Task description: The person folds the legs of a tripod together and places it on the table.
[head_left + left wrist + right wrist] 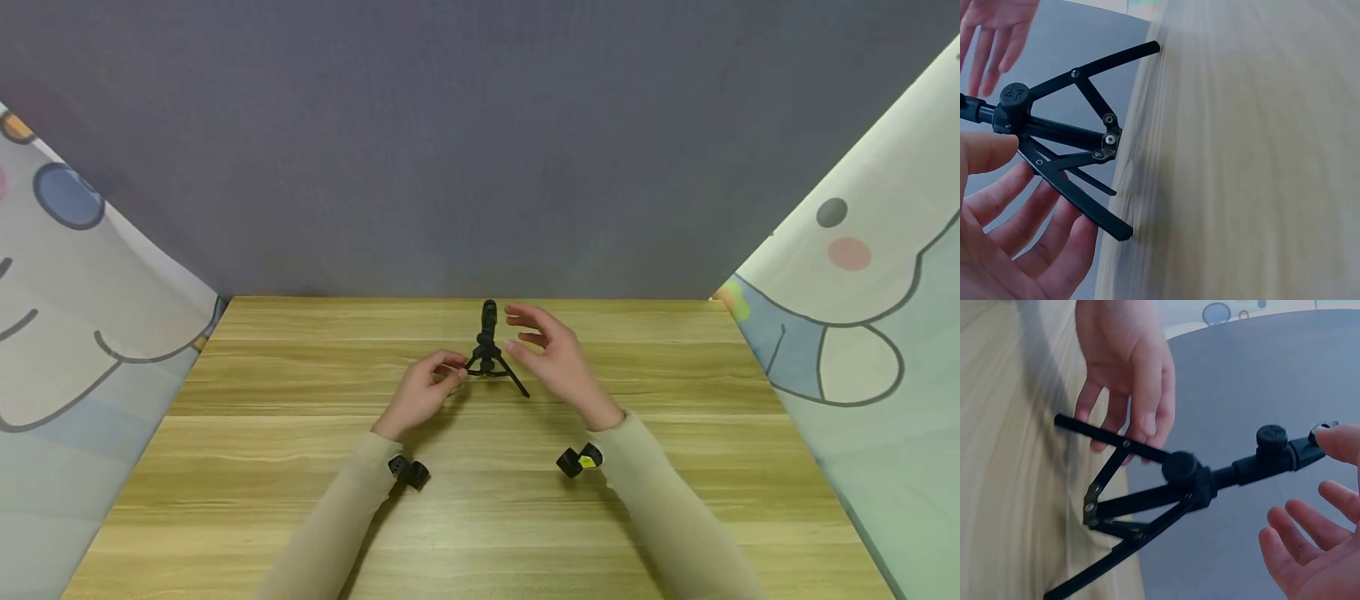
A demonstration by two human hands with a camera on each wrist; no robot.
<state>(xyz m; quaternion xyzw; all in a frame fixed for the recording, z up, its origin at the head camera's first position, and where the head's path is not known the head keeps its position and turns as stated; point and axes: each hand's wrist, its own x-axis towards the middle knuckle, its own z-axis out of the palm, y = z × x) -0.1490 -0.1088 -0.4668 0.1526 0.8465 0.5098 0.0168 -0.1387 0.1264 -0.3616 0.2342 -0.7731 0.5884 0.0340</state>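
Observation:
A small black tripod (487, 354) stands upright on the wooden table with its legs spread. Its centre column and hinged leg braces show closely in the left wrist view, and a round knob (1271, 439) shows on its upper part in the right wrist view. My left hand (426, 390) is beside the left leg (1082, 203), thumb near the leg's top and the other fingers loosely bent behind it. To the right of the tripod's upper part, my right hand (557, 360) is spread with bent fingers, its thumb overlapping the top end in the right wrist view.
The wooden table (480, 517) ends at a grey upright panel (465, 150) just behind the tripod. Cartoon-printed cloths hang on the left (82, 333) and right (862, 292). Small black cameras (408, 472) sit at both wrists.

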